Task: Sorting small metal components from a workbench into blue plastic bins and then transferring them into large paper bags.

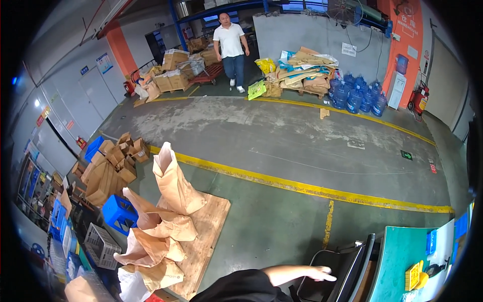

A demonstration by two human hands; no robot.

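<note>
Lower right, the chair [346, 262] looks smooth, slightly glossy; lower left, the sacks [177, 189] are matt, creased paper, the pallet [216, 212] wood; upper right, glossy plastic bottles [354, 101].

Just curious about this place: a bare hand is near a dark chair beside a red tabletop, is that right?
Not quite: the head view shows that the tabletop is green, not red. A bare hand is indeed near a dark chair beside it.
</note>
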